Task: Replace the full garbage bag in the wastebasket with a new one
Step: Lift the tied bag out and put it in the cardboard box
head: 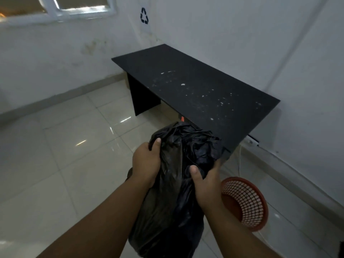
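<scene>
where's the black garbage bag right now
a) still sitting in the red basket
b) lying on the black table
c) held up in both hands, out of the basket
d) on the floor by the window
c: the left hand and right hand grip the black garbage bag near its bunched top, while the red mesh wastebasket stands beside it with no bag in it.

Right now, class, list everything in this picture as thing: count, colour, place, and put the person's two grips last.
garbage bag: one, black, centre, held in both grips
wastebasket: one, orange-red mesh, on the floor right of the bag, unlined
table: one, black with white specks, against the right wall
recycling symbol: one, black, on the wall above the table
window: one, white frame, top left
left grip: one, bare hand, holds the bag's left side
right grip: one, bare hand, holds the bag's right side
</scene>
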Demonstrator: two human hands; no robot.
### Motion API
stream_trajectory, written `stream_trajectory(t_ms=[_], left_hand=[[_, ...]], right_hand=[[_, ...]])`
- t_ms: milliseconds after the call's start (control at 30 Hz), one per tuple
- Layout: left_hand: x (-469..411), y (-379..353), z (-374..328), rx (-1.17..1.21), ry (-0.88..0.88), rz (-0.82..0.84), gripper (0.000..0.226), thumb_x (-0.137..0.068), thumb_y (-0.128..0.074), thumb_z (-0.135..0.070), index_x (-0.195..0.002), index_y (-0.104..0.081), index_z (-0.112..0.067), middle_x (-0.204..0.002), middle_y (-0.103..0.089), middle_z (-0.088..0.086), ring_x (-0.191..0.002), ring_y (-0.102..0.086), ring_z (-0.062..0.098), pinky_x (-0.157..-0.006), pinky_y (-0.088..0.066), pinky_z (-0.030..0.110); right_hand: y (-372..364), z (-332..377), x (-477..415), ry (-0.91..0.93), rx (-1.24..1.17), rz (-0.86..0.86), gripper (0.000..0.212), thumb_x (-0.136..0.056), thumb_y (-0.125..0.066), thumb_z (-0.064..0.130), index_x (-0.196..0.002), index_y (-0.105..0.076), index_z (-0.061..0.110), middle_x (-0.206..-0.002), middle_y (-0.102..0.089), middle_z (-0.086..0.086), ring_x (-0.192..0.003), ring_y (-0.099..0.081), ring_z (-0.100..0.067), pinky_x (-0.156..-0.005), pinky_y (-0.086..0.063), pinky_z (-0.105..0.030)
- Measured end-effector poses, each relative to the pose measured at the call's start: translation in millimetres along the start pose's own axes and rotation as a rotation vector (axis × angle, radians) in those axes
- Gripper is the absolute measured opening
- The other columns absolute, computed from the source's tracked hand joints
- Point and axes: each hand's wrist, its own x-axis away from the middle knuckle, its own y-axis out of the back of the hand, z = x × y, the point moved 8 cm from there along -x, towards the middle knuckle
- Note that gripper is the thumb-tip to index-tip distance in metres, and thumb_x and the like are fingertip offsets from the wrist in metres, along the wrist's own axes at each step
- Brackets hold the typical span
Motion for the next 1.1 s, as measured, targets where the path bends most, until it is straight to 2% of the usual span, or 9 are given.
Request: stream_trajectory(t_ms=[133, 233, 367, 433, 533, 667, 833, 1000, 1100], left_hand=[[-31.0, 30.6, -0.5, -0.009, 0.013, -0.068, 0.050, -0.102, -0.054, -0.051, -0.083, -0.064, -0.005, -0.082, -0.068, 0.013, -0.082, -0.067, 0.031, -0.077, -0.055, 0.045], [-60.6, 40.8, -6.8, -0.008, 0.002, -0.082, 0.049, -0.102, -0.052, -0.053, -0.087, -0.066, -0.009, -0.086, -0.071, 0.010, -0.084, -0.069, 0.028, -0.084, -0.058, 0.052], [-103.6, 50.5, -23.9, -0.026, -0.025, -0.085, 0.050, -0.104, -0.047, -0.054, -0.091, -0.067, -0.010, -0.091, -0.071, 0.008, -0.089, -0.068, 0.027, -0.089, -0.056, 0.052], [-130.2, 56.7, -30.6, -0.002, -0.022, -0.092, 0.054, -0.103, -0.046, -0.057, -0.095, -0.067, -0.008, -0.094, -0.071, 0.010, -0.091, -0.068, 0.028, -0.090, -0.055, 0.052], [-165.1, 65.6, -38.9, 0.107, 0.010, -0.078, 0.052, -0.103, -0.049, -0.056, -0.102, -0.065, -0.006, -0.101, -0.070, 0.012, -0.096, -0.068, 0.026, -0.084, -0.055, 0.042], [-216.5, 76.7, -48.2, 0.188, -0.013, -0.007, 0.037, -0.103, -0.048, -0.055, -0.104, -0.068, -0.024, -0.106, -0.074, -0.002, -0.098, -0.070, 0.013, -0.080, -0.056, 0.029], [-288.9, 105.1, -53.1, 0.232, 0.022, 0.004, 0.057, -0.104, -0.042, -0.059, -0.129, -0.070, -0.017, -0.119, -0.074, 0.000, -0.106, -0.070, 0.014, -0.091, -0.056, 0.031], [-377.8, 142.4, -57.1, 0.269, 0.043, 0.031, 0.060, -0.102, -0.044, -0.062, -0.130, -0.070, -0.016, -0.120, -0.075, 0.001, -0.108, -0.071, 0.020, -0.102, -0.056, 0.044], [-429.1, 167.4, -67.2, 0.251, 0.014, 0.068, 0.054, -0.102, -0.044, -0.063, -0.123, -0.072, -0.022, -0.118, -0.075, -0.003, -0.108, -0.071, 0.018, -0.103, -0.055, 0.043]], right_hand=[[-47.0, 24.6, -23.9, 0.050, -0.017, 0.102, 0.106, -0.054, -0.060, 0.096, -0.140, -0.019, 0.050, -0.141, -0.046, 0.018, -0.123, -0.047, 0.014, -0.095, -0.034, 0.003], [-79.7, 33.1, -50.2, 0.059, 0.021, 0.148, 0.102, -0.057, -0.075, 0.082, -0.133, -0.009, 0.068, -0.144, -0.044, 0.018, -0.131, -0.046, 0.001, -0.098, -0.033, -0.004], [-115.9, 40.0, -90.1, 0.051, 0.017, 0.183, 0.111, -0.070, -0.087, 0.051, -0.154, -0.015, 0.041, -0.138, -0.042, 0.022, -0.125, -0.044, 0.003, -0.091, -0.030, -0.001], [-137.8, 41.8, -117.6, 0.051, 0.019, 0.201, 0.103, -0.072, -0.088, 0.048, -0.148, -0.020, 0.046, -0.135, -0.046, 0.020, -0.125, -0.048, -0.001, -0.094, -0.035, -0.007], [-167.2, 49.8, -156.8, 0.042, 0.023, 0.196, 0.087, -0.076, -0.088, 0.037, -0.127, -0.019, 0.056, -0.125, -0.050, 0.023, -0.122, -0.052, -0.003, -0.095, -0.040, -0.011], [-209.8, 67.8, -197.0, 0.051, 0.009, 0.242, 0.087, -0.080, -0.085, 0.033, -0.140, -0.023, 0.041, -0.130, -0.047, 0.017, -0.120, -0.048, 0.000, -0.102, -0.042, -0.015], [-271.1, 86.4, -247.5, 0.076, 0.054, 0.233, 0.089, -0.080, -0.086, 0.032, -0.151, -0.032, 0.024, -0.127, -0.045, 0.024, -0.120, -0.044, 0.005, -0.084, -0.029, 0.010], [-337.4, 119.7, -287.5, 0.055, 0.092, 0.223, 0.091, -0.085, -0.081, 0.035, -0.156, -0.026, 0.024, -0.125, -0.040, 0.021, -0.113, -0.035, 0.005, -0.067, -0.014, 0.017], [-384.9, 136.8, -312.6, 0.052, 0.121, 0.189, 0.097, -0.083, -0.081, 0.039, -0.158, -0.022, 0.026, -0.130, -0.042, 0.020, -0.120, -0.039, 0.004, -0.068, -0.014, 0.017]])
